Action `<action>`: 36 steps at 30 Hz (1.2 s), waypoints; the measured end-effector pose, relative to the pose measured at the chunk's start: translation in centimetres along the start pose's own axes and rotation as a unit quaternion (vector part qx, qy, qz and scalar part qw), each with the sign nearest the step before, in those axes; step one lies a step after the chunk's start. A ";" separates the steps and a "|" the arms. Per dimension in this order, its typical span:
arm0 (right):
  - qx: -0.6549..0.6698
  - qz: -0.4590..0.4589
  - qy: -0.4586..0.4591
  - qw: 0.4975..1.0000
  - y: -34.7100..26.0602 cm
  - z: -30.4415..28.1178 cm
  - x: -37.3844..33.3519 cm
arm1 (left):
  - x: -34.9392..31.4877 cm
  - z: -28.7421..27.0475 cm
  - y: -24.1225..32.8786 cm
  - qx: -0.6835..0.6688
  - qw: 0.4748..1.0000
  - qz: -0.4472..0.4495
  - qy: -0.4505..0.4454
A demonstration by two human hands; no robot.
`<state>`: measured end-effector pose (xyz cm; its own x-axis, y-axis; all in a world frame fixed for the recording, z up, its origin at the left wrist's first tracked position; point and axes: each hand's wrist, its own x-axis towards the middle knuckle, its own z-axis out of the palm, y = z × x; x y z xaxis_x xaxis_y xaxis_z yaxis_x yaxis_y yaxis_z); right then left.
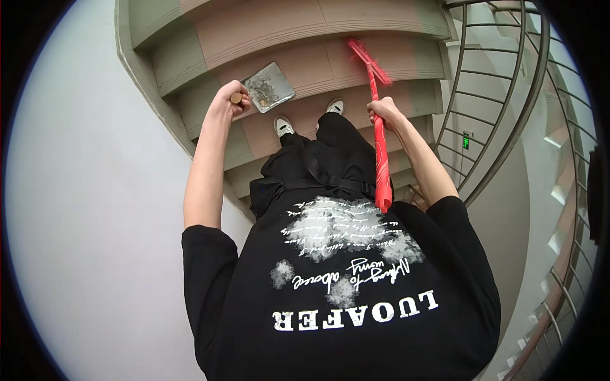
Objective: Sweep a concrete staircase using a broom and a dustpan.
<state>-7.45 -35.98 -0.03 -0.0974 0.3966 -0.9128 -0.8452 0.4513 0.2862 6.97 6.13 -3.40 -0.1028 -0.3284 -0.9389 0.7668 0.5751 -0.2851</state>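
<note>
My left hand [232, 100] is closed around the round wooden handle of a metal dustpan [270, 87]. Grey dust and bits of debris lie in the pan, which is held over the steps just ahead of my feet. In my right hand [385, 113] is a red broom [381, 152], gripped partway along its patterned handle. The handle's end comes back toward my waist. Its red bristles [372, 60] point away from me, at a step on the right; whether they touch it I cannot tell.
Curved stairs [273, 32] with pink and green-grey treads spread ahead and under my feet. A metal railing [492, 73] bounds the right side, with more stairs seen beyond it. On the left stands a white wall [95, 190].
</note>
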 end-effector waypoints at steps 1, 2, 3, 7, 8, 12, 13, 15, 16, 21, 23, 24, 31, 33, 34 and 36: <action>-0.001 0.020 -0.026 0.999 0.4 1.1 0.1 | 0.4 0.9 1.0 -0.005 1.000 -0.007 0.003; -0.003 0.040 -0.051 0.998 0.3 2.3 0.2 | 0.5 0.7 1.6 -0.013 1.000 -0.014 0.004; -0.003 0.058 -0.073 0.996 0.1 3.3 0.4 | 0.9 1.2 2.0 -0.018 1.000 -0.024 0.005; -0.313 -0.271 0.131 0.901 5.6 10.6 -0.2 | 1.7 1.0 2.1 -0.051 0.996 -0.067 0.008; -0.311 -0.272 0.133 0.901 6.3 11.6 0.1 | 1.9 1.4 1.8 -0.051 0.995 -0.082 0.009; -0.333 -0.244 0.076 0.908 7.6 14.7 0.0 | 2.9 2.0 0.9 -0.065 0.989 -0.132 0.013; -0.336 -0.242 0.075 0.907 7.9 15.4 -0.7 | 3.3 2.2 1.4 -0.070 0.987 -0.144 0.013; -0.360 -0.205 0.019 0.910 8.3 16.5 -2.2 | 3.6 1.7 2.6 -0.078 0.983 -0.167 0.015; -0.360 -0.205 0.020 0.910 8.2 16.5 -2.4 | 3.7 1.5 3.1 -0.080 0.980 -0.181 0.016; -0.317 -0.159 -0.097 0.930 7.8 15.8 -3.4 | 4.2 0.9 5.0 -0.086 0.965 -0.248 0.025; -0.302 -0.162 -0.093 0.935 7.5 14.3 -4.9 | 4.8 1.6 5.2 -0.087 0.957 -0.276 0.028; -0.280 -0.161 -0.087 0.942 7.2 13.2 -5.6 | 5.0 1.6 5.0 -0.088 0.952 -0.291 0.030; -0.179 -0.189 -0.103 0.960 8.7 7.3 -11.3 | 4.7 0.1 4.0 -0.110 0.917 -0.382 0.029; -0.172 -0.190 -0.108 0.961 9.1 7.7 -12.1 | 3.8 -1.7 3.4 -0.121 0.906 -0.405 0.020; -0.202 -0.201 -0.096 0.954 9.4 8.2 -12.5 | 3.5 -2.5 2.7 -0.128 0.901 -0.414 0.014; -0.242 -0.209 -0.091 0.943 9.7 10.0 -13.1 | 1.9 -3.8 2.8 -0.143 0.898 -0.416 0.003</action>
<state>-9.11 -28.82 17.59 0.3514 0.4155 -0.8390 -0.9352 0.1985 -0.2934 6.57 9.95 -6.70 -0.5688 -0.7296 -0.3797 0.2293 0.3027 -0.9251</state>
